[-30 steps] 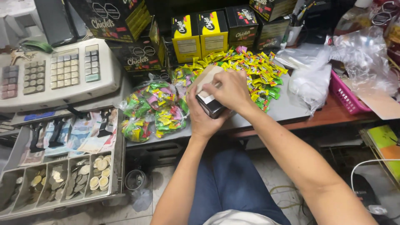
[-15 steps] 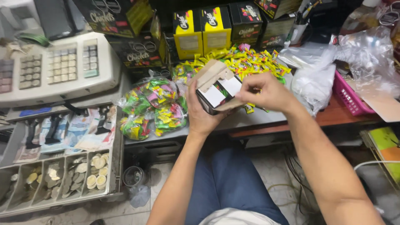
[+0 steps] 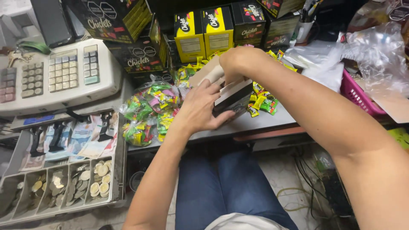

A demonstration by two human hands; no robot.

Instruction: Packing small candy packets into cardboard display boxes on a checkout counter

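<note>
My left hand (image 3: pixel 203 107) grips a small opened cardboard box (image 3: pixel 232 99), dark outside with a white edge and brown flaps, holding it above the counter's front edge. My right hand (image 3: pixel 237 64) is bent down at the wrist with its fingers reaching into the open top of the box; the fingers are hidden inside. Behind the box lies a heap of small yellow, green and pink wrapped candies (image 3: pixel 263 100). A clear bag of the same candies (image 3: pixel 149 111) sits just left of my left hand.
A cash register (image 3: pixel 59 76) stands at the left with its open drawer (image 3: pixel 64 170) of banknotes and coins. Yellow and black gum boxes (image 3: pixel 204 34) line the back. Crumpled clear plastic bags (image 3: pixel 370 47) and a pink basket (image 3: pixel 358 96) are at the right.
The box has been turned and lowered in my left hand. My right hand has moved from the box's side to above it, with the fingers now pushed into its open top.
</note>
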